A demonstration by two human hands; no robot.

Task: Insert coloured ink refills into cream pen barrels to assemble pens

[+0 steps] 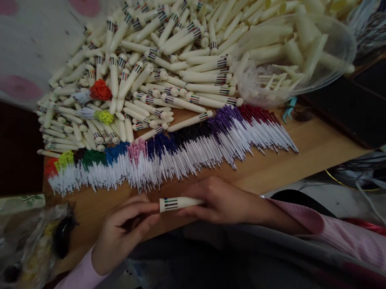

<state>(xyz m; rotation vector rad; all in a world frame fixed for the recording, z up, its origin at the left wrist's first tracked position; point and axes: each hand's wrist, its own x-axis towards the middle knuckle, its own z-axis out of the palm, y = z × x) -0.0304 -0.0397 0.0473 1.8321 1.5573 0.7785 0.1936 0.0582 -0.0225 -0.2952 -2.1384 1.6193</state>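
Note:
A cream multicolour pen barrel (179,203) with coloured slider slots near its wide end lies level between my hands, above the table's front edge. My right hand (219,201) holds its tapered end between thumb and fingers. At the slotted end, the thumb and index finger of my left hand (125,225) close in and touch it; whether a small part sits between them is hidden. Just beyond my hands runs a long row of thin white refills (195,156) with coloured ends, sorted by colour from red and yellow through green, blue, pink, black and purple to dark red.
Behind the refills is a big heap of similar pens (175,62). A clear plastic tub (345,50) holds cream tubes and small parts. Dark flat slabs (363,100) lie to the right, near tangled wires (381,186). Plastic bags (37,238) are at lower left.

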